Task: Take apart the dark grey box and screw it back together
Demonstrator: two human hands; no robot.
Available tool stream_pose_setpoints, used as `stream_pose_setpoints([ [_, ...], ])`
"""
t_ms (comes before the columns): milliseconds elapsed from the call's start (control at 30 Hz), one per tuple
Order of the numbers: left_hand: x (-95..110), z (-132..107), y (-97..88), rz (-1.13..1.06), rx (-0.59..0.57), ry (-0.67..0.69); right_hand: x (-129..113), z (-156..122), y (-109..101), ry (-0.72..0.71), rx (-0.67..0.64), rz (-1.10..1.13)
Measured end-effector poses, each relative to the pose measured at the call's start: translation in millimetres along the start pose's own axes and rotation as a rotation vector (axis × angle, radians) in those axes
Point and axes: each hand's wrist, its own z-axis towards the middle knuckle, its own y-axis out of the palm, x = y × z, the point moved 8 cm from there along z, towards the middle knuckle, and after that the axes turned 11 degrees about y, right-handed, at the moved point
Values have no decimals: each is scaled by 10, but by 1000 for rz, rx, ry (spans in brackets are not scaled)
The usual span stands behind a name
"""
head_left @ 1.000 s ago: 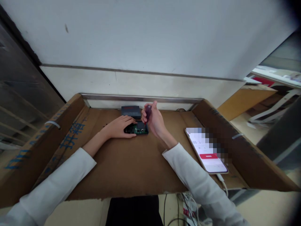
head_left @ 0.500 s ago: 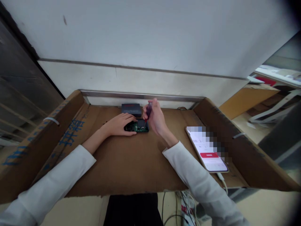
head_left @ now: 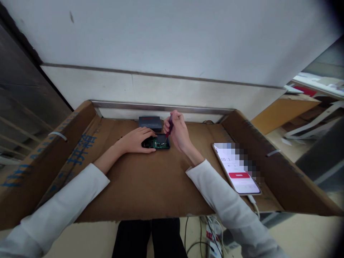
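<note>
A small black device with a green circuit board (head_left: 158, 142) lies on the brown cardboard surface (head_left: 150, 182) near the far edge. My left hand (head_left: 135, 140) lies over its left end, fingers curled round it and holding it down. My right hand (head_left: 177, 133) is closed on a small dark purple screwdriver (head_left: 169, 130), held upright, with its tip at the board's right side. Just behind the board sits a dark grey box-shaped cover (head_left: 150, 123) with a red label.
A phone (head_left: 236, 168) with a lit screen lies at the right on the cardboard, a white cable running from its near end. Raised cardboard flaps (head_left: 67, 132) wall in both sides. A white wall stands behind. Cables and a power strip (head_left: 212, 236) lie on the floor below.
Both hands stay on the board and screwdriver. The right hand has shifted slightly over the board's right side. The view has tilted a little, so everything sits slightly higher.
</note>
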Motion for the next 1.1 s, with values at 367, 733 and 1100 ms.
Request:
stream_pose_setpoints([
  [367, 8, 11, -15, 6, -10, -9, 3, 32, -81, 12, 37, -29],
  [733, 0, 6, 0, 10, 5, 6, 30, -1, -17, -27, 0, -34],
  [1100, 11, 9, -10, 4, -2, 2, 12, -15, 10, -55, 8, 26],
])
